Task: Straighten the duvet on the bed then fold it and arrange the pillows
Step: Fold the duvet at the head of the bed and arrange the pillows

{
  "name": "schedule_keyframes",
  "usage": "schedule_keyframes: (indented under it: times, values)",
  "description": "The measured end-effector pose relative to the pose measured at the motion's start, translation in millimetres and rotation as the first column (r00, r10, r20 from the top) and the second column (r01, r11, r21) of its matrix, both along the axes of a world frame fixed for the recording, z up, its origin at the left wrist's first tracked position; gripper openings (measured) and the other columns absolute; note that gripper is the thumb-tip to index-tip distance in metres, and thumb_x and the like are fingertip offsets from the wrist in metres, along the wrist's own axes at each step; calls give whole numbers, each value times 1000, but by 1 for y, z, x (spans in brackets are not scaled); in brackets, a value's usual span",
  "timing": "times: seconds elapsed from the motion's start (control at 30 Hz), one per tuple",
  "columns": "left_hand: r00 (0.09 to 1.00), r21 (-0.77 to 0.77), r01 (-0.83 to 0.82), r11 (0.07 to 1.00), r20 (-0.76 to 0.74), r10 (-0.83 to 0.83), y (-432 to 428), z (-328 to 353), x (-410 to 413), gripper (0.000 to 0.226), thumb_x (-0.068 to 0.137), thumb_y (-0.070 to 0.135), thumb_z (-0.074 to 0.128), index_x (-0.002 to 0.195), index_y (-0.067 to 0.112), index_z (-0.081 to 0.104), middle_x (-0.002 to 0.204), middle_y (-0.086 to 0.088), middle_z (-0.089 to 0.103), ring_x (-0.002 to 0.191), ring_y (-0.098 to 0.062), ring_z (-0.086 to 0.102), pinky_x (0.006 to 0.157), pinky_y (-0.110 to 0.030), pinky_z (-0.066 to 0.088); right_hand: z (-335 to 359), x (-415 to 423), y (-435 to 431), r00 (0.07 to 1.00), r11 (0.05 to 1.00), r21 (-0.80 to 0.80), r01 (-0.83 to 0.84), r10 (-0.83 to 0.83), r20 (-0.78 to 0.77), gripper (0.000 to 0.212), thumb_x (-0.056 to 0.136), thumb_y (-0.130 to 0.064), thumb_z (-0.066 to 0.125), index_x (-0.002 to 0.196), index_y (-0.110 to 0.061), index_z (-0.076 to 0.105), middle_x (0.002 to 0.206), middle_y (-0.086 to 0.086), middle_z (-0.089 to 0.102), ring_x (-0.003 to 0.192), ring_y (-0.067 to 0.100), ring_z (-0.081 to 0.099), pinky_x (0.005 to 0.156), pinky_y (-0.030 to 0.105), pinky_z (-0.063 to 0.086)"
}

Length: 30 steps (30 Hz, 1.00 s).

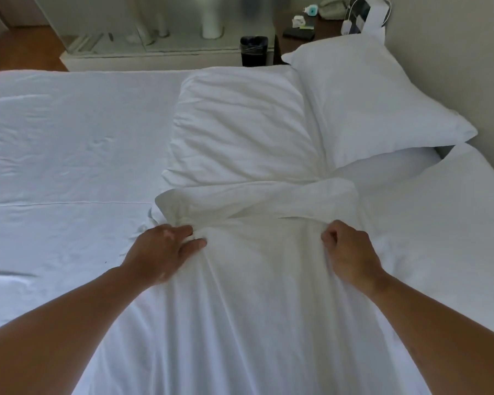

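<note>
Between both hands, the white cotton duvet point(257, 280) runs lengthwise away; left hand point(160, 252) and right hand point(351, 252) each pinch its folded edge.

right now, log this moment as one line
phase: straightening duvet | left hand: grips duvet | right hand: grips duvet | pillows: piled far right, untouched

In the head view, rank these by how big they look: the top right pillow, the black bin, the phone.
Largest: pillow.
Then: black bin.
Smallest: phone.
Bin and phone sit farther from the camera, so looks only.
</note>
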<state>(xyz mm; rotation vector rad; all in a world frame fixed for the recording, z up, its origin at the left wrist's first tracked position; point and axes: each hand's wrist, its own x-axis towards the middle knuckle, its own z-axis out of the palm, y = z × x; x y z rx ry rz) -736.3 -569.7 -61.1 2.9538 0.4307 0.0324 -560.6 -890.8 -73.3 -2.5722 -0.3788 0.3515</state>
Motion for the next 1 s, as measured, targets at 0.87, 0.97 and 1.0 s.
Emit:
schedule_keyframes:
  times: [0.87,0.97,1.0]
  values:
    - [951,59,-82,995,-293,96,34,-142,27,82,75,82,-24,152,56,-11,169,15,-7,155,-17,-17,118,-66,0,-133,35,63,732,663,-445,-602,680,24,78,93,-77,6,160,-38,-2,167,-11,14,154,17,14,123,56,5]
    - [960,-5,-93,996,-266,89,42,-154,39,80,77,83,-18,152,57,-8,168,15,0,155,-14,-11,119,-63,2,-146,48,72,755,716,-341,-609,656,28,77,91,-78,8,158,-42,-3,166,-10,17,152,19,19,124,53,7]
    - [961,-34,-96,995,-265,84,44,-150,41,82,76,85,-18,152,58,-6,168,16,2,155,-13,-9,120,-62,3,-139,50,73,752,715,-324,-620,658,14,79,89,-79,6,158,-43,-2,166,-10,16,152,19,18,124,52,8]
